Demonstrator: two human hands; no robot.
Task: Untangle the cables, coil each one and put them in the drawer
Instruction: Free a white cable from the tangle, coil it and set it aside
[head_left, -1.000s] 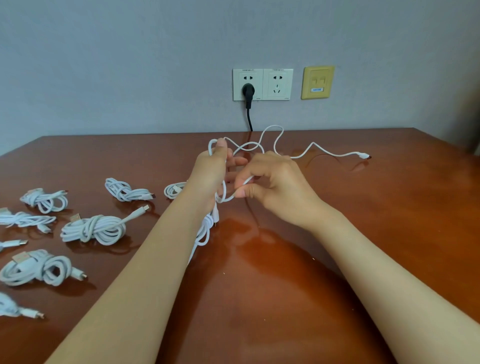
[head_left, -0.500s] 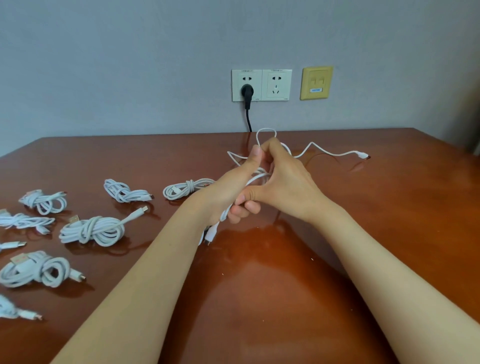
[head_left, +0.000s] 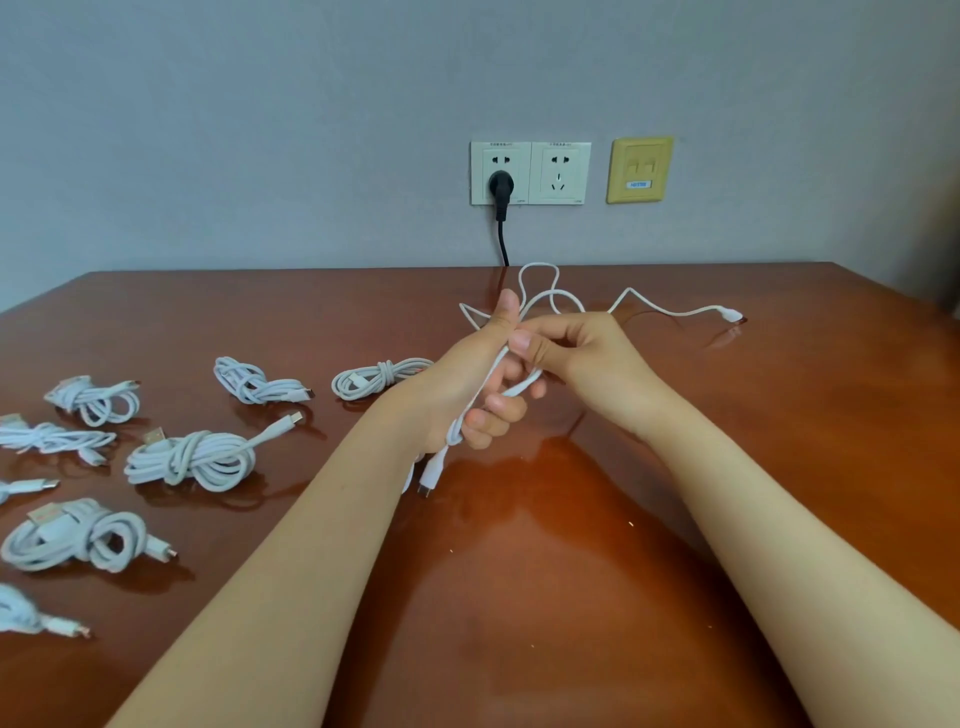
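Observation:
My left hand (head_left: 467, 384) holds several loops of a thin white cable (head_left: 660, 309) above the middle of the brown table (head_left: 571, 571). One plug end (head_left: 430, 474) dangles below that hand. My right hand (head_left: 587, 358) pinches a strand of the same cable right beside the left thumb. The free end runs back and to the right across the table to a white plug (head_left: 731, 314). No drawer is in view.
Several coiled white cables lie on the table's left half, among them one (head_left: 382, 378) close to my left wrist and a thick one (head_left: 192, 460) nearer me. A black plug (head_left: 500, 187) sits in the wall socket behind the table.
My left hand has turned and closed around the gathered loops. My right hand has brought another length of cable up to the left thumb. The loose loops behind have drawn in shorter.

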